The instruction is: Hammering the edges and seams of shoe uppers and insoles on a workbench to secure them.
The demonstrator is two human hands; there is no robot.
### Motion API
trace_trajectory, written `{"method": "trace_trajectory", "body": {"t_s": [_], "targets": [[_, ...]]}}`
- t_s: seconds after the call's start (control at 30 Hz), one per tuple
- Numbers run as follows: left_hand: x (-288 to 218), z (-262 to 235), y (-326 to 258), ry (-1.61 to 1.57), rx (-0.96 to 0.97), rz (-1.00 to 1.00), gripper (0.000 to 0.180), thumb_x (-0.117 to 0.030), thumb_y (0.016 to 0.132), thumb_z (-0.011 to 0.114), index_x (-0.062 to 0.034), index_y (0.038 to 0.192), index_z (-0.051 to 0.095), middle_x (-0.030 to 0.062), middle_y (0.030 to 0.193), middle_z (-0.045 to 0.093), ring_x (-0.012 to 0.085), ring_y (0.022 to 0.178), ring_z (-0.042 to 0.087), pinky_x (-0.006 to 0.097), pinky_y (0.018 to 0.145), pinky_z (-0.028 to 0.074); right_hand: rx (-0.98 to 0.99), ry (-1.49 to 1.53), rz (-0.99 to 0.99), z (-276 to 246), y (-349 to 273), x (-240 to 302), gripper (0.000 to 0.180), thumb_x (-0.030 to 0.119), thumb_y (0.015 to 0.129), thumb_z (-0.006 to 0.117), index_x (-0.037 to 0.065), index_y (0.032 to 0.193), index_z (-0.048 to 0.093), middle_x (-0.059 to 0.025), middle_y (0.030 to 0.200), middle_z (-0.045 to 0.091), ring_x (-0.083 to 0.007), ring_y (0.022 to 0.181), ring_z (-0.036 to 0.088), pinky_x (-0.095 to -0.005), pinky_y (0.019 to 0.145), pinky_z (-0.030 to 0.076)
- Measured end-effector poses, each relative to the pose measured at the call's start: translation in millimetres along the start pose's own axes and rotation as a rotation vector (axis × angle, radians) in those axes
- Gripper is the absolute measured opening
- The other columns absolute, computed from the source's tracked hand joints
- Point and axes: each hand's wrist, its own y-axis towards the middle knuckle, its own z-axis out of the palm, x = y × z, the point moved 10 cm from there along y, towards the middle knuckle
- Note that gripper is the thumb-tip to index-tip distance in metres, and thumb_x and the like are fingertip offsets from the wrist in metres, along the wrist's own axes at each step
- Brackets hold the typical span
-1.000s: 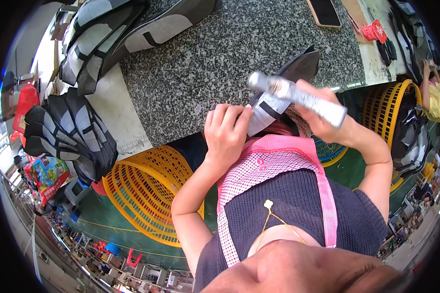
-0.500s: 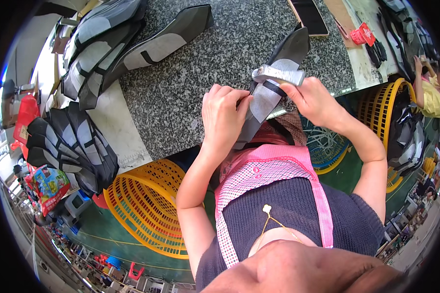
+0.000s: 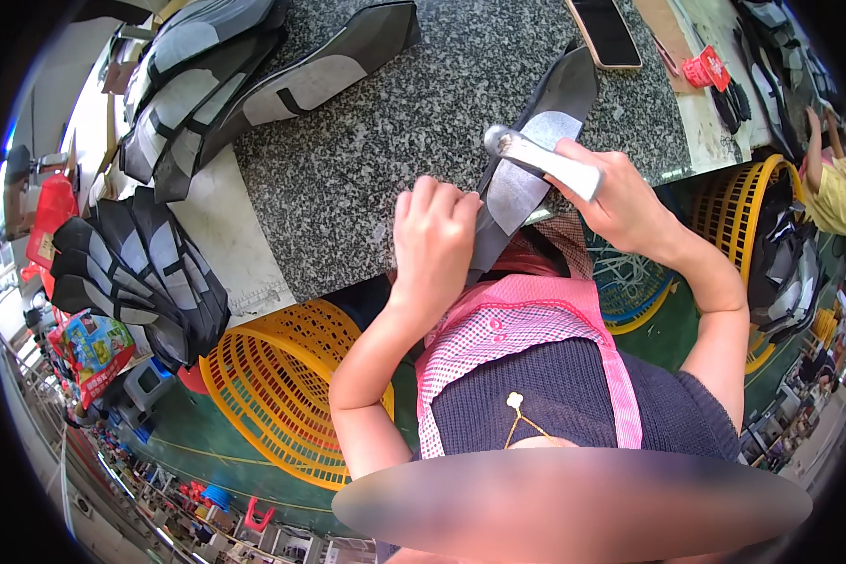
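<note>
A long dark shoe-upper piece (image 3: 508, 199) with a grey patch lies slantwise at the near edge of the speckled stone tabletop (image 3: 348, 202). In my right hand (image 3: 620, 202) is a hammer, its metal head (image 3: 550, 164) over the patch and its handle hidden by the fingers. My left hand (image 3: 432, 235) is at the piece's left edge, fingers curled together; what they hold, if anything, is hidden. More shoe-upper pieces (image 3: 301, 85) are stacked at the far left, and a fanned pile (image 3: 146, 277) of them sits nearer on the left.
Yellow plastic baskets stand below the table, one at the left (image 3: 282, 385) and one at the right (image 3: 738, 202). At the far right are a phone (image 3: 603, 33) and a red-wrapped spool (image 3: 705, 70). Another person in yellow (image 3: 832, 193) is at the right edge.
The hammer head has turned, and my right hand has shifted slightly right and down. My left hand has drawn back a little, toward me, along the piece's edge.
</note>
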Motion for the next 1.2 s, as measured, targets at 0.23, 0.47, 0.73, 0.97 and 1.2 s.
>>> {"method": "trace_trajectory", "body": {"t_s": [0.23,0.47,0.73,0.97,1.2], "targets": [[26,1,-10,-0.27,0.057,-0.163,0.013,-0.01,0.078,0.078,-0.0052,0.089,0.074,0.0045,0.081,0.064,0.0257,0.085,0.058,0.039,0.077,0.047,0.174,-0.124,-0.013,32,-11,3,0.017,0.015,0.096,0.059,-0.001,0.096,0.052,-0.0218,0.072,0.064,-0.046,0.073,0.065,-0.0528,0.061,0.049],[-1,-6,-24,-0.012,-0.01,0.024,0.018,-0.007,0.078,0.071,-0.0029,0.096,0.072,0.0055,0.089,0.064,0.0247,0.089,0.058,0.038,0.076,0.048,0.081,0.152,0.009,18,-12,22,0.015,0.008,0.092,0.061,0.001,0.102,0.053,-0.0231,0.073,0.063,-0.0463,0.076,0.065,-0.0513,0.064,0.051],[18,-19,-32,-0.168,-0.084,-0.065,0.014,-0.006,0.075,0.079,-0.0044,0.088,0.074,0.0038,0.081,0.064,0.0244,0.08,0.059,0.038,0.069,0.05,0.216,0.001,0.012,32,-2,17,0.01,0.008,0.099,0.056,-0.002,0.1,0.055,-0.0241,0.077,0.061,-0.0465,0.075,0.063,-0.0477,0.062,0.049],[11,-17,-35,-0.031,-0.124,0.083,0.015,-0.01,0.077,0.076,-0.008,0.092,0.074,0.0018,0.088,0.064,0.0221,0.085,0.059,0.036,0.072,0.047,0.282,-0.177,-0.042,37,-6,21,0.011,0.007,0.092,0.057,0.001,0.099,0.051,-0.0231,0.074,0.062,-0.0456,0.076,0.065,-0.0533,0.065,0.051],[32,-17,-12,-0.197,-0.151,0.013,0.013,-0.012,0.072,0.081,-0.0096,0.084,0.076,0.0001,0.081,0.066,0.0215,0.082,0.06,0.036,0.072,0.051,0.258,-0.104,-0.005,46,-10,18,0.016,0.008,0.092,0.06,0.0,0.103,0.053,-0.0255,0.076,0.064,-0.0471,0.077,0.065,-0.0544,0.065,0.051]]}}
